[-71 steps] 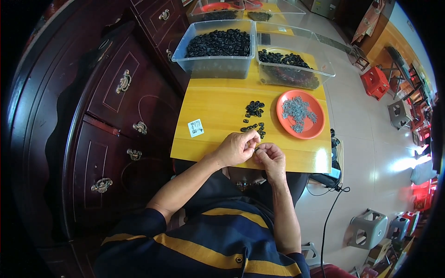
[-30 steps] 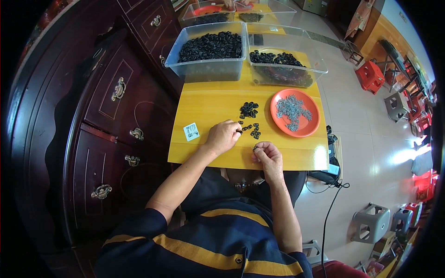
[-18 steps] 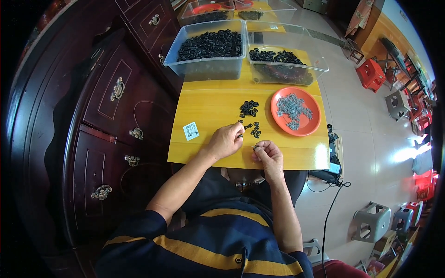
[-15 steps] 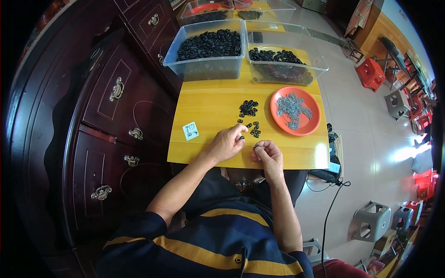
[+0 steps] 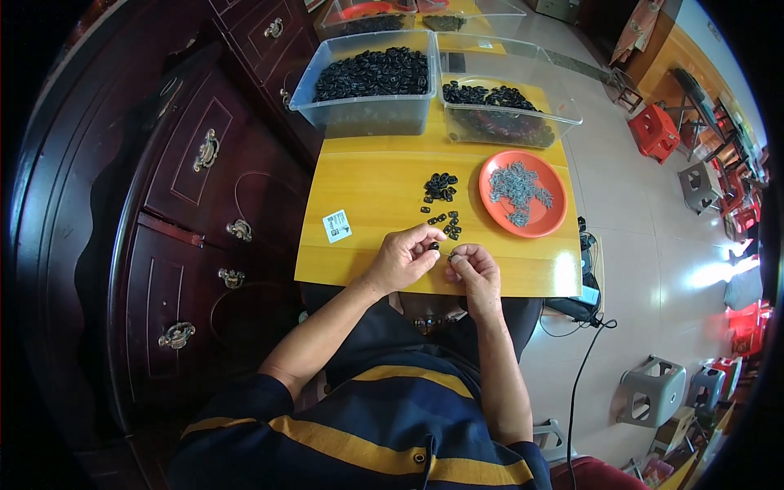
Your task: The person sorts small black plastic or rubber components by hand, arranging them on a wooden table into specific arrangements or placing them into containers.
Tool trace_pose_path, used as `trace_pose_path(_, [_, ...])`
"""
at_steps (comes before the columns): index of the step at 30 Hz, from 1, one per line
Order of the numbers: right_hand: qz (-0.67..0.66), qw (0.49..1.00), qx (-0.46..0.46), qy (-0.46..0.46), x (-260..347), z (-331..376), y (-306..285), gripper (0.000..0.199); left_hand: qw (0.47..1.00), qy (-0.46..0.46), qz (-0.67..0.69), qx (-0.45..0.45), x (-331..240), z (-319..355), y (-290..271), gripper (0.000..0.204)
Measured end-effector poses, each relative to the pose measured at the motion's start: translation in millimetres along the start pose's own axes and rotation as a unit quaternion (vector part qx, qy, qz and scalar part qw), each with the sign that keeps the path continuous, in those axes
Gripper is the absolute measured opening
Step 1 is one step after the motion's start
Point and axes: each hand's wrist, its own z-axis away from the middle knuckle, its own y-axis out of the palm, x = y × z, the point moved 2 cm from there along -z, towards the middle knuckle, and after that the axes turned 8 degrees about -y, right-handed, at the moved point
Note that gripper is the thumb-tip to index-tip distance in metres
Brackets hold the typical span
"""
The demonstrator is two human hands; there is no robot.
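My left hand point(image 5: 406, 255) is closed on a small black plastic piece point(image 5: 434, 246), held between thumb and fingers above the near edge of the yellow table point(image 5: 367, 184). Just to its right, my right hand point(image 5: 477, 273) is pinched, and a tiny dark bit shows at its fingertips, too small to name. Beyond the hands lie several loose black pieces point(image 5: 452, 220), and past them a small heap of the same pieces point(image 5: 441, 186). To the right, an orange plate point(image 5: 558, 214) carries a pile of small silvery metal parts point(image 5: 518, 189).
At the table's far side stand a clear bin point(image 5: 376, 122) full of black pieces and another clear bin point(image 5: 563, 114) with fewer. A white label point(image 5: 336, 226) lies at left. Dark wooden drawers point(image 5: 184, 171) flank the table. Stools point(image 5: 656, 390) and a black cable point(image 5: 576, 384) are at right.
My left hand has moved slightly right and its fingers have shifted round the black piece, which now sits closer to my right hand. The right hand stays nearly in place.
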Motion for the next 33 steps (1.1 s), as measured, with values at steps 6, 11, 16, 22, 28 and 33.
trace_pose_path(6, [-0.001, 1.0, 0.007, -0.003, 0.6, 0.3, -0.3, 0.008, 1.0, 0.012, -0.016, 0.006, 4.9, -0.4, 3.8, 0.022])
trace_pose_path(11, [-0.006, 1.0, 0.013, 0.0, -0.2, 0.1, -1.0, 0.009, 0.999, -0.003, -0.024, 0.023, 3.8, -2.0, 2.5, 0.026])
trace_pose_path(16, [0.003, 1.0, 0.01, -0.002, 0.1, 0.3, -1.3, 0.008, 0.999, 0.003, -0.02, 0.036, 1.7, -3.4, 1.6, 0.026])
trace_pose_path(22, [-0.008, 1.0, 0.013, -0.003, -0.2, 0.4, -1.2, 0.008, 0.999, -0.001, -0.003, 0.048, 5.6, -3.7, 0.6, 0.025])
trace_pose_path(28, [-0.005, 1.0, 0.012, -0.009, 0.8, 1.1, -0.3, 0.009, 0.998, -0.01, 0.008, 0.061, 5.2, -3.6, 2.3, 0.025])
trace_pose_path(33, [-0.001, 1.0, 0.006, 0.004, 1.1, 2.0, -0.6, 0.009, 0.996, -0.008, -0.011, 0.085, 1.6, -6.7, 4.2, 0.025])
